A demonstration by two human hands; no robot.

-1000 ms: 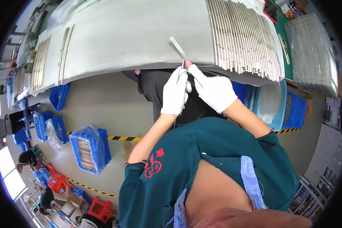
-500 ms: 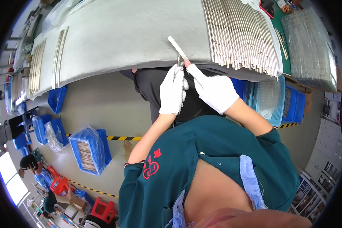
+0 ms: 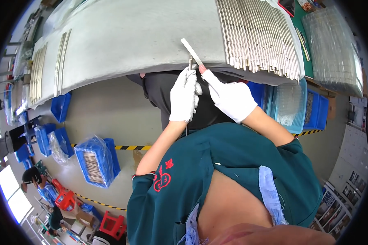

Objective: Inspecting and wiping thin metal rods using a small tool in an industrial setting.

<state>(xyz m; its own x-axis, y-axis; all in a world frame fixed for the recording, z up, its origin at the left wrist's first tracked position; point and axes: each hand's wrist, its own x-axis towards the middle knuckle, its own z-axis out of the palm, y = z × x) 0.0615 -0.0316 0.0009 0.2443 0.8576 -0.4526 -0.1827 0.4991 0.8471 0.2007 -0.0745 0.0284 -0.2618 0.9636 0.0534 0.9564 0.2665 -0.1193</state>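
Observation:
My left hand [image 3: 184,98], in a white glove, is closed around a thin metal rod [image 3: 190,62] whose upper end sticks out above the fingers. My right hand [image 3: 234,98], also gloved but with bare fingertips, pinches a flat white strip [image 3: 191,50]. The strip slants up and to the left, crossing close to the rod's end; I cannot tell whether they touch. Both hands are held just off the near edge of the grey-covered table [image 3: 143,41]. Most of the rod is hidden by my left hand.
A dense row of metal rods [image 3: 257,41] lies on the table's right side, with fewer rods [image 3: 61,61] at the left. Clear plastic trays [image 3: 333,51] are stacked at far right. Blue bins [image 3: 310,110] stand below, and a bagged blue crate of rods [image 3: 95,163] is on the floor.
My left hand has shifted slightly left, and the rod's end reaches a little farther up beside the strip. My right hand and the strip are almost unmoved.

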